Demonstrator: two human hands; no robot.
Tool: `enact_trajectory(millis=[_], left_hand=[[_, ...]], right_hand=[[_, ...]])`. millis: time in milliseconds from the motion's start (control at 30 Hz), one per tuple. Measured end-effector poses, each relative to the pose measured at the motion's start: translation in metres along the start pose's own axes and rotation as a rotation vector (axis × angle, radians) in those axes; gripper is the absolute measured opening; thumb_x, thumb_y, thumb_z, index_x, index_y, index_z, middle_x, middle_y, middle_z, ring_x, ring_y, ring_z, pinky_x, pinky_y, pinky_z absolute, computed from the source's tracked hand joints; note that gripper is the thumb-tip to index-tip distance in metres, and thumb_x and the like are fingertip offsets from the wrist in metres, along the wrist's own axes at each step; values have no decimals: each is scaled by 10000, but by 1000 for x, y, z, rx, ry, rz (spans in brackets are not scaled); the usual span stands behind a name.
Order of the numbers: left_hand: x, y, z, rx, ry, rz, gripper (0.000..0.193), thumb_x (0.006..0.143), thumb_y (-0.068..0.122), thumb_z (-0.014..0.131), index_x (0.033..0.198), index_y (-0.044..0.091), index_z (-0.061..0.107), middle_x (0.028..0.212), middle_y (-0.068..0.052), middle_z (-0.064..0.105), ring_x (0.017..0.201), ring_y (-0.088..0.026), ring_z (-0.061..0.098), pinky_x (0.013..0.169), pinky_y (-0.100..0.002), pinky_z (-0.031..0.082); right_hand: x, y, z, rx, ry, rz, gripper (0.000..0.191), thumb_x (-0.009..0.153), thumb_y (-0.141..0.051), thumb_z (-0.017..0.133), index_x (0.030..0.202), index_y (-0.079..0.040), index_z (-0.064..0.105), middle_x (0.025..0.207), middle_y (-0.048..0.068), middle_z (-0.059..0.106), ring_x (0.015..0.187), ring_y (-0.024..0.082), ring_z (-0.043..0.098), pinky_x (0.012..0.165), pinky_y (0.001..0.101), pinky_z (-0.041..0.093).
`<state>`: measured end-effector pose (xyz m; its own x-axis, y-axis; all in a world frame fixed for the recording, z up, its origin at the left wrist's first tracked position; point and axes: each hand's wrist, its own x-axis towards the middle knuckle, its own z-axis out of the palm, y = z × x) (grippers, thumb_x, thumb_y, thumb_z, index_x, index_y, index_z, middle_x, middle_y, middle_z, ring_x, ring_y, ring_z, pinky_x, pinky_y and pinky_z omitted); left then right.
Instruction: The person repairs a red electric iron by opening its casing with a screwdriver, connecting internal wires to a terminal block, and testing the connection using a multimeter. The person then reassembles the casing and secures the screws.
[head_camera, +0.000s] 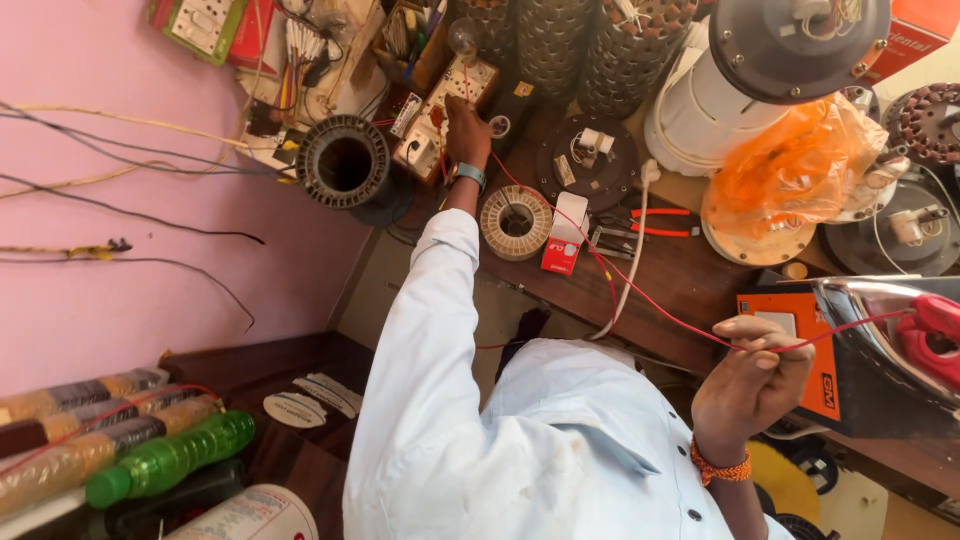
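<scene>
Pink wall (150, 230) fills the 9 o'clock side, with loose wires trailing across it; below, at 7 o'clock, bottles lie on their sides, one a green bottle (170, 460). Wooden workbench (690, 275) runs from 12 to 3 o'clock, crowded with motor parts. At 11 o'clock a dark stator ring (345, 162) stands just beside a switch test board (445, 115). Left hand (466, 128), arm stretched out in a white sleeve, rests against that board, fingers curled onto its face; whether they pinch anything cannot be told. A red wire (600, 265) runs from the board across the bench toward 3 o'clock. Near centre, a copper winding coil (516, 222) lies just beside a small red-and-white box (565, 235), with red-handled pliers (650, 222) to its right. At 1 o'clock an orange plastic bag (795, 165) sits on a round housing. Right hand (752, 380), at 4 o'clock, is closed loosely, the red wire pinched between thumb and forefinger. The wire leads on to a clothes iron (885, 330) at 3 o'clock.
</scene>
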<state>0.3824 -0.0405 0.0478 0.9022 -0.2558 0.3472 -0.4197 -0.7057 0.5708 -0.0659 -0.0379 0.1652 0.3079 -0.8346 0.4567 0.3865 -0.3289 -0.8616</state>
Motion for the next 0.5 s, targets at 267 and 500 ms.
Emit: enact_trajectory(millis=[267,500], left_hand=[[4,-10,-4,172,-281,-44,287,902,84,680,1127,-17,534,1652,-175,334,687,-411,716,527,-479,574],[-8,-21,11,333,-281,198,331,1015,102,498,1319,-24,529,1360,-199,500,769,-388,734,659,-505,587]], right_hand=[[0,17,-8,-5,55,36,276,1197,-230,641,1095,-28,483,932,107,625,811,169,609,756,286,512],[-21,-1,-49,-53,186,20,276,1184,-217,685,1110,-15,513,936,136,646,825,202,659,764,309,543]])
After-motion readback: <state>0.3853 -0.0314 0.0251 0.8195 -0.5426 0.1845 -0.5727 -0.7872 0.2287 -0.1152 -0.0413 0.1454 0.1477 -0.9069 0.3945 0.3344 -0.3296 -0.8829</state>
